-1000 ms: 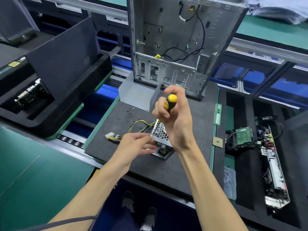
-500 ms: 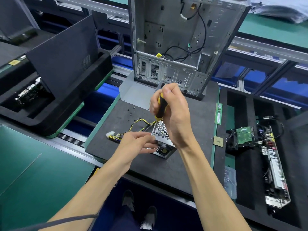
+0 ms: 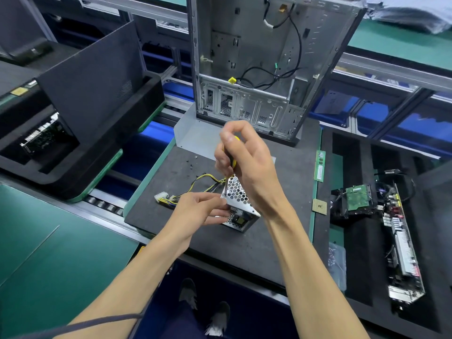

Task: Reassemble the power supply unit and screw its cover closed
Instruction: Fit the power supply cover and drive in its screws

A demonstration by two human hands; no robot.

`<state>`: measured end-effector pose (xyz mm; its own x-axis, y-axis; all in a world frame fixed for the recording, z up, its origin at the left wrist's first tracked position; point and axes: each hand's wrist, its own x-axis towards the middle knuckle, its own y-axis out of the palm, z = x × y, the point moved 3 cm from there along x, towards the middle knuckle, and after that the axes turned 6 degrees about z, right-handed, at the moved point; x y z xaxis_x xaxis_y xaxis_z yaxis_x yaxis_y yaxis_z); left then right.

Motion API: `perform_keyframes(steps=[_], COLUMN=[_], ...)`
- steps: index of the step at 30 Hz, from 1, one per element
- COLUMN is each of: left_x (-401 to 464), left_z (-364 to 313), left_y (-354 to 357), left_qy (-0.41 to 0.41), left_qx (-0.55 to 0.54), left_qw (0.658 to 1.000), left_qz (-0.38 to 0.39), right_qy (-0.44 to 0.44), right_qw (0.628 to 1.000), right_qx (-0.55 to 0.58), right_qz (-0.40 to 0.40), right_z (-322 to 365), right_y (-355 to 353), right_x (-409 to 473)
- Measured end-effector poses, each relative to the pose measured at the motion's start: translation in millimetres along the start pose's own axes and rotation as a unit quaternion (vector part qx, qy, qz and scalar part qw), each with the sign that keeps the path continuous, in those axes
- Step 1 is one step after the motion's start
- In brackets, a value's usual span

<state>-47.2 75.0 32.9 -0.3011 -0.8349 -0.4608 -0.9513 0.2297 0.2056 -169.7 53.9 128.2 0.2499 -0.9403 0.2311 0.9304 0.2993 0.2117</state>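
Obs., head view. Versus 0.5 s ago: right hand [image 3: 247, 165] has rolled round the screwdriver [image 3: 234, 162] handle; less of the yellow-and-black grip shows now, only slivers between the fingers. Versus 1.0 s ago, the yellow handle cap that stood above the fist is now covered by the curled fingers. Left hand [image 3: 198, 211] has not shifted. Power supply unit [image 3: 238, 204] sits in the same spot on the dark work mat [image 3: 281, 192].

Right hand: fingers clenched round the screwdriver handle, shaft pointing down. Tip meets the near-left corner of the unit's perforated top cover; whether it seats in a screw head cannot be told at this scale.

Left hand: fingers curled against the unit's left side and front face, thumb and forefinger pinching at the corner just beside the driver tip. It grips the housing.

Unit position: mid-mat, tilted corner-on toward the camera, directly under the right palm and touching the left fingertips. Its yellow-and-black cable bundle [image 3: 195, 184] runs left to a white connector [image 3: 161, 197] lying on the mat.

Loose screws [image 3: 192, 165] lie on the mat behind the cables, apart from both hands. Open computer chassis [image 3: 256, 69] stands upright at the mat's far edge.
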Motion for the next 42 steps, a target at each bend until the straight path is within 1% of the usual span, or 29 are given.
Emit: perform_keyframes(steps=[5, 9, 14, 17, 21, 24, 27, 30, 34, 37, 40, 42], left_x=[1, 3, 7, 10, 9, 10, 9, 8, 8, 7, 8, 8], left_z=[2, 4, 7, 10, 9, 9, 8, 8, 9, 10, 10, 9], left_y=[-2, -3, -2, -3, -3, -3, -3, -4, -5, -6, -8, -8], left_qy=[-0.002, -0.002, -0.03, -0.057, -0.034, -0.029, -0.031, -0.034, -0.027, -0.023, -0.026, -0.026], left_qx=[-0.004, -0.005, -0.064, -0.113, -0.077, -0.064, -0.061, -0.064, -0.06, -0.055, -0.054, -0.043], left_qw=[1.0, 1.0, 0.997, 0.991, 0.994, 0.996, 0.996, 0.996, 0.997, 0.997, 0.997, 0.998], left_qz=[-0.006, 0.007, 0.042, 0.048, 0.067, 0.061, 0.057, 0.051, 0.049, 0.055, 0.044, 0.043], right_qy=[0.01, 0.004, -0.03, -0.013, 0.001, 0.018, -0.012, -0.038, -0.045, -0.081, -0.124, -0.134], right_qw=[1.0, 0.999, 0.998, 0.999, 1.0, 1.0, 0.999, 0.997, 0.996, 0.99, 0.975, 0.973], right_qx=[-0.005, 0.033, 0.042, 0.023, 0.02, -0.001, -0.047, -0.06, -0.064, -0.097, -0.143, -0.131], right_qz=[0.0, -0.022, -0.018, -0.026, -0.017, -0.009, -0.006, 0.003, -0.034, -0.064, -0.12, -0.137], right_z=[-2, -2, -1, -4, -5, -6, -3, 2, 0, -1, -3, -8], right_y=[0, -3, -7, -8, -9, -6, -2, 0, 4, 3, -2, -5], right_x=[-1, -2, -1, 0, 2, 1, -1, 1, 4, 3, 0, -2])
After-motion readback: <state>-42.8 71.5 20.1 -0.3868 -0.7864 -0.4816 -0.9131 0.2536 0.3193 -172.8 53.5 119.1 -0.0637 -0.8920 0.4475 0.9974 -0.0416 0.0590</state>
